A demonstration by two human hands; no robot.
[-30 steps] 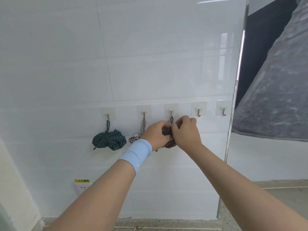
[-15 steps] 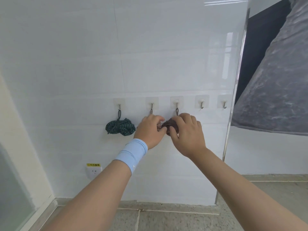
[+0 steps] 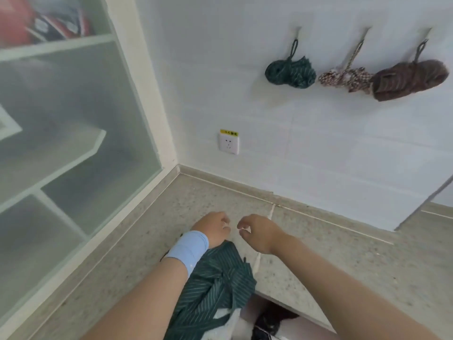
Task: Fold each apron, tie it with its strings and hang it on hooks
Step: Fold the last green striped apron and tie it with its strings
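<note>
Utility corner of tiled indoor room, likely staff or back-of-house area. White tiled wall (image 3: 318, 133) from 12 to 2 o'clock, carrying three tied apron bundles (image 3: 290, 71) on hooks. Labelled wall socket (image 3: 228, 143) at 12. Frosted-glass shelving cabinet (image 3: 61, 119) at 9 to 10. Speckled terrazzo floor (image 3: 343, 261) beneath my arms.

Three tied apron bundles (image 3: 290, 73) are hung on wall hooks (image 3: 297, 30), while both hands, the left hand (image 3: 214, 230) and the right hand (image 3: 261, 233), are held loosely curled above a green striped apron (image 3: 215, 278).
</note>
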